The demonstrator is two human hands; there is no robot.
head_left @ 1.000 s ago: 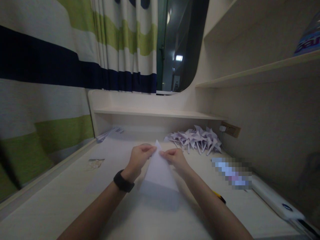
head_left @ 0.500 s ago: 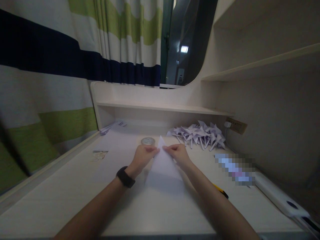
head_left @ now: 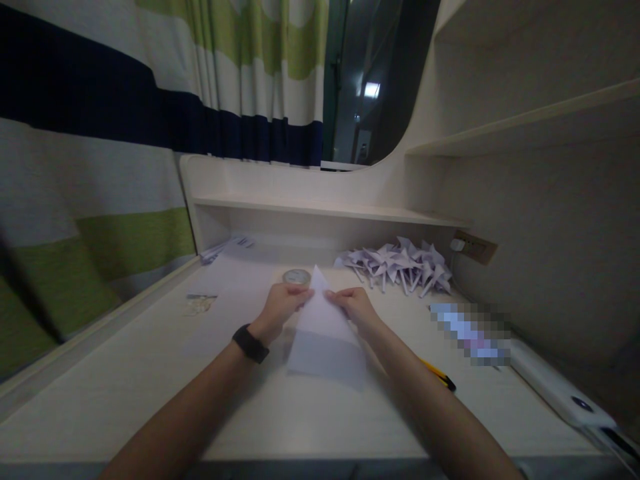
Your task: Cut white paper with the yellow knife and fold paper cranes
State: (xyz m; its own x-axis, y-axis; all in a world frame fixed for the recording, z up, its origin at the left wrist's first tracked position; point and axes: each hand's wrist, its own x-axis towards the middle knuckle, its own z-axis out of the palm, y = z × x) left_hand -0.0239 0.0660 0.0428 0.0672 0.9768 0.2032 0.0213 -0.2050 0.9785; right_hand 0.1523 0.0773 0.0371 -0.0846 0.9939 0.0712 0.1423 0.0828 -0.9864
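Along the left side of the room, from where I stand, hangs a curtain (head_left: 130, 233) banded in white, navy and green, and beside it runs a pale desk (head_left: 125, 407). Sheets of white paper (head_left: 235, 283) lie flat on the desk's left half. Toward the back right sits a heap of paper pinwheels (head_left: 395, 263), with a white power strip (head_left: 555, 390) nearer, along the right wall. A folded paper (head_left: 325, 347) is over the middle of the desk, its point away from the person. The left hand (head_left: 280, 308) pinches its left edge near the tip, thumb and forefinger closed; the right hand (head_left: 357, 308) grips the right edge the same way. Just beyond the left hand rests a round, flat roll (head_left: 297, 276). A black wristband (head_left: 251, 343) circles the left wrist, and a yellow-and-black tool (head_left: 440, 376) pokes out beside the right forearm.
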